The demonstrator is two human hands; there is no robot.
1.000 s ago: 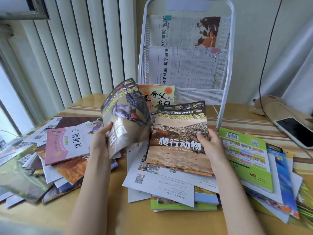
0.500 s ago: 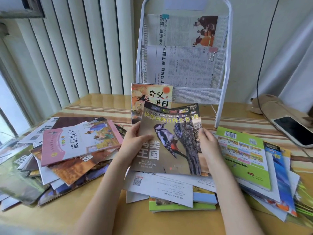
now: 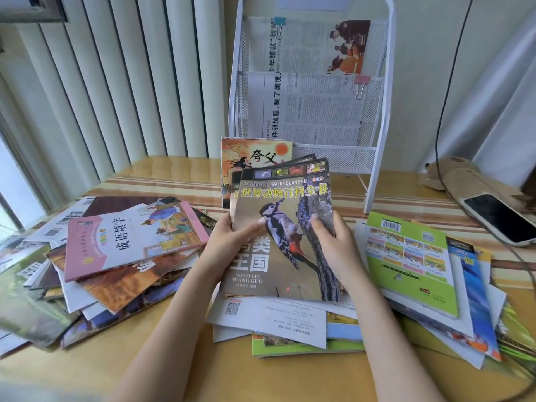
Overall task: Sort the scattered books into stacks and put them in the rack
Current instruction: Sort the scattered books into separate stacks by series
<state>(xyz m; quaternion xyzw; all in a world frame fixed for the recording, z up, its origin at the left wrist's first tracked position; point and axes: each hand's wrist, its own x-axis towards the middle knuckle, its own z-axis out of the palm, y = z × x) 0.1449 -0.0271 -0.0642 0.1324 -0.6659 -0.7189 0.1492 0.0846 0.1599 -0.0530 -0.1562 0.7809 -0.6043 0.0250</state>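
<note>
Both hands hold a small stack of thin glossy paperbacks upright over the middle of the bench [image 3: 162,369], bottom edge resting on loose white sheets. Left hand [image 3: 229,245] grips the left edge, thumb across the cover; right hand [image 3: 333,245] grips the right edge, thumb on the cover, fingers hidden behind. Front of the stack: woodpecker book [image 3: 285,236], tan cover, yellow title band. At least one more book sits behind it, edges fanned at the top; exact count cannot be told. An orange illustrated book [image 3: 252,158] stands just behind, lower half hidden.

Rack [image 3: 380,117]: white wire mesh, rounded tube frame, at the rear of the bench; folded newspapers [image 3: 313,111] clipped in its pockets.

Left heap: slanted, overlapping covers, pink book [image 3: 127,242] on top; far left edge blurred and cut off. Right heap: green book [image 3: 412,262] on top of blue and white ones, lower corner cut off.

Bench is yellow wood-grain laminate with striped bands. Dark-screened phone [image 3: 499,219] lies at the right, with a black cable [image 3: 441,117] running up the wall. Vertical blinds [image 3: 116,82] hang at the left.
</note>
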